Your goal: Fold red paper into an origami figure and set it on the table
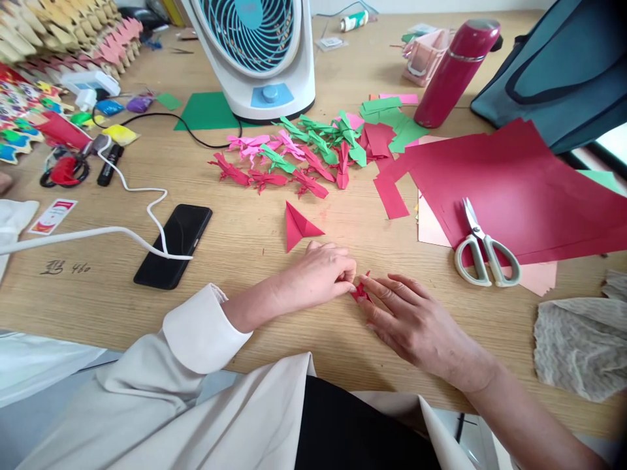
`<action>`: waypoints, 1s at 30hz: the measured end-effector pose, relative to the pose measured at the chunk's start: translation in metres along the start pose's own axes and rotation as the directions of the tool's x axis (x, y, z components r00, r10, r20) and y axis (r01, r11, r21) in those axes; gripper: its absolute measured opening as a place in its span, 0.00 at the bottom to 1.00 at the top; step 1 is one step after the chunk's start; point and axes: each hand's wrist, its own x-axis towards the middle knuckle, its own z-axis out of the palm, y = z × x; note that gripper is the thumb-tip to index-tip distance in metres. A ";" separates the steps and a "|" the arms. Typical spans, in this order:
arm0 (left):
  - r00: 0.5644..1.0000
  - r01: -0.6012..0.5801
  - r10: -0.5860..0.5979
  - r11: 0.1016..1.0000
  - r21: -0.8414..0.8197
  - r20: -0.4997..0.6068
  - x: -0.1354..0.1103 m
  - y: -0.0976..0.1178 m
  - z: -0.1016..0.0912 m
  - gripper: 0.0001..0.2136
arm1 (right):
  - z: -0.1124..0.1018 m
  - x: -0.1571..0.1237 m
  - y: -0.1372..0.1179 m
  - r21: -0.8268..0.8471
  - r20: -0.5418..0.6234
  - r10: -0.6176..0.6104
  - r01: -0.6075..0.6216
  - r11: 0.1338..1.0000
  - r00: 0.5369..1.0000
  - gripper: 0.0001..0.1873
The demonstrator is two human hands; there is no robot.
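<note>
A small folded piece of red paper (361,290) lies on the wooden table (245,313) between my two hands. My left hand (318,274) has its fingers curled and pinches one end of the piece. My right hand (411,320) presses on the other side with its fingers close together; most of the piece is hidden under them. A red paper folded into a triangle (298,226) lies just beyond my left hand.
Several red, pink and green folded paper figures (298,153) lie mid-table. Red paper sheets (519,183) with scissors (484,251) on them are at right. A black phone (174,245) with a white cable, a fan (259,52), a red flask (455,72), a grey cloth (578,339).
</note>
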 end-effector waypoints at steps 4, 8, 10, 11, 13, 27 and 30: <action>0.999 0.032 -0.032 0.999 0.016 -0.001 0.001 0.003 0.001 0.07 | 0.001 -0.001 0.003 0.013 -0.017 -0.025 0.025 1.000 1.000 0.15; 0.999 0.027 -0.025 0.999 0.047 -0.027 -0.001 0.004 0.001 0.07 | 0.002 -0.003 0.005 0.026 -0.015 -0.031 0.031 0.999 0.999 0.16; 1.000 0.007 -0.006 1.000 0.027 -0.027 -0.002 0.003 0.001 0.07 | 0.002 -0.004 0.006 0.029 -0.010 -0.032 0.033 0.999 0.999 0.16; 1.000 -0.003 0.003 1.000 0.016 -0.026 -0.002 0.002 0.000 0.06 | 0.002 -0.004 0.006 0.030 -0.009 -0.031 0.032 0.999 0.999 0.15; 0.999 -0.012 0.013 1.000 0.007 -0.033 -0.002 0.002 0.000 0.06 | 0.002 -0.004 0.005 0.031 -0.009 -0.027 0.027 0.999 1.000 0.14; 1.000 0.018 -0.018 1.000 -0.008 -0.022 -0.003 0.005 0.005 0.04 | 0.005 0.000 -0.006 0.049 -0.071 -0.026 0.030 0.998 0.997 0.13; 1.000 0.004 -0.005 1.000 -0.025 -0.016 -0.002 0.003 0.006 0.04 | 0.004 0.001 -0.008 0.040 -0.083 -0.009 0.013 0.999 0.996 0.14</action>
